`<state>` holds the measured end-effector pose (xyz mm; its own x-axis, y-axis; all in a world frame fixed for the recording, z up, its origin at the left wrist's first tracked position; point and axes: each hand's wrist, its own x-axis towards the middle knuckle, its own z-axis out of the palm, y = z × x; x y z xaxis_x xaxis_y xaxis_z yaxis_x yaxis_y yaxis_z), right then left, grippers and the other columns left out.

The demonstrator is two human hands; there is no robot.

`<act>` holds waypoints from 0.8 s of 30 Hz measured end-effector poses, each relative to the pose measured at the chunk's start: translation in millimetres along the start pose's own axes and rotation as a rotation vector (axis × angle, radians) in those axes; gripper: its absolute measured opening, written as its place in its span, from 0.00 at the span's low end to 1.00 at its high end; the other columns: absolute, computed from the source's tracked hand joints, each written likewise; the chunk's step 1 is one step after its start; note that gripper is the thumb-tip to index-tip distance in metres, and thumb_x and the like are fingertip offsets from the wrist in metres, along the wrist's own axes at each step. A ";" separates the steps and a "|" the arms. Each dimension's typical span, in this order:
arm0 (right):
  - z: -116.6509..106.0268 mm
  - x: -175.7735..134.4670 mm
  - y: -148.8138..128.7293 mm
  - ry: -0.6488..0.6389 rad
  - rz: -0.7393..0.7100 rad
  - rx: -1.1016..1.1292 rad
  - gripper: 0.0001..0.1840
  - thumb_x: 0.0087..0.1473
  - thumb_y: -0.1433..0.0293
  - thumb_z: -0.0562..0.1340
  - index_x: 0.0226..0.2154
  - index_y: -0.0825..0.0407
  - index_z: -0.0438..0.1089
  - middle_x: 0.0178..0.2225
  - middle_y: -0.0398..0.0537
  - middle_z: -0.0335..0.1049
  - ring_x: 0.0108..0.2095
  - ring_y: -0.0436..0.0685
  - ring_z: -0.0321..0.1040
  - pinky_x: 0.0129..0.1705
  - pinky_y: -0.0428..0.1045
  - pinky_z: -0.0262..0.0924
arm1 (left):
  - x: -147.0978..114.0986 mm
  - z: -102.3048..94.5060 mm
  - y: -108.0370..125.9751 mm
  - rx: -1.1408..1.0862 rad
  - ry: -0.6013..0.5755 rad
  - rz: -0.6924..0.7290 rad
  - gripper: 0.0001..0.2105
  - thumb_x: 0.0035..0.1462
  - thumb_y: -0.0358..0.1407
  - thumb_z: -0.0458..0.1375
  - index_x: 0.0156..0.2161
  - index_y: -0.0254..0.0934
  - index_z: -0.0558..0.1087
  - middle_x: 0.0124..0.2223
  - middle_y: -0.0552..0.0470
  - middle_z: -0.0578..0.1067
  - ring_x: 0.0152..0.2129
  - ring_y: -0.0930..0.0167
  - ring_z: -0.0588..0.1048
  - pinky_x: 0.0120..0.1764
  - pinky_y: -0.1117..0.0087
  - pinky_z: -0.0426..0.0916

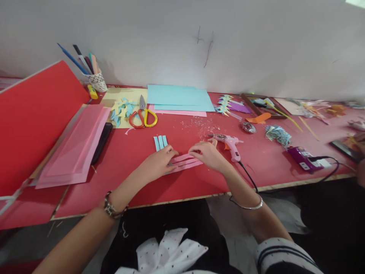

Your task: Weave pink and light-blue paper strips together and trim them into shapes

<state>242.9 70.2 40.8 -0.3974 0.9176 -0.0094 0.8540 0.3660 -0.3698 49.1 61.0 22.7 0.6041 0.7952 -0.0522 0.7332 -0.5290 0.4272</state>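
Pink paper strips (186, 164) run side by side between my two hands, low over the red table. My left hand (159, 163) is closed at their left end, its thumb and fingertips on the strips. Light blue paper strips (161, 142) stick out from beyond that hand; how they meet the pink ones is hidden under it. With thumb and forefinger, my right hand (210, 155) pinches the top pink strip near its right part. Just beyond the right hand lies a pink glue gun (232, 146), its nozzle pointing left.
Scissors (142, 114) lie behind the strips, by blue and yellow paper curls (124, 110). Pink sheets (71, 144) cover part of a black phone (102, 142) at left. Blue sheets (179, 97) lie at the back. A purple power strip (303, 159) and another person's hand (359, 146) are at right.
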 end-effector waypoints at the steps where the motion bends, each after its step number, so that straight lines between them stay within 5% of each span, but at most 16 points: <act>1: -1.0 0.3 -0.7 -0.003 0.004 -0.009 0.13 0.52 0.74 0.53 0.21 0.53 0.69 0.27 0.42 0.72 0.32 0.51 0.63 0.40 0.53 0.39 | 4.7 1.1 0.7 0.007 -0.026 0.000 0.13 0.54 0.35 0.51 0.45 0.35 0.65 0.42 0.48 0.66 0.30 0.71 0.71 0.31 0.72 0.64; 11: 2.6 2.1 -0.3 0.063 -0.036 -0.060 0.10 0.54 0.71 0.53 0.28 0.52 0.68 0.36 0.46 0.66 0.39 0.53 0.61 0.44 0.55 0.38 | 18.5 9.8 0.9 0.056 0.029 0.054 0.06 0.54 0.36 0.52 0.35 0.34 0.65 0.35 0.51 0.66 0.26 0.72 0.67 0.26 0.73 0.60; 18: -3.5 -0.9 -15.7 0.175 -0.062 0.000 0.10 0.55 0.68 0.52 0.26 0.54 0.64 0.31 0.45 0.65 0.34 0.52 0.61 0.39 0.51 0.45 | 20.2 13.2 0.5 0.020 0.076 0.019 0.05 0.54 0.35 0.51 0.29 0.36 0.63 0.32 0.53 0.64 0.24 0.73 0.66 0.25 0.73 0.58; 24: -5.7 -25.3 1.6 0.629 -0.027 0.191 0.09 0.54 0.69 0.49 0.26 0.51 0.61 0.26 0.45 0.65 0.29 0.52 0.62 0.34 0.47 0.54 | 14.4 7.9 1.4 -0.087 0.126 0.001 0.09 0.55 0.31 0.44 0.27 0.35 0.64 0.32 0.52 0.66 0.26 0.74 0.67 0.29 0.73 0.61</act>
<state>256.2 48.5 45.7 -0.0961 0.8450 0.5261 0.7489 0.4095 -0.5210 61.3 69.4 15.4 0.5570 0.8283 0.0603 0.6992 -0.5068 0.5043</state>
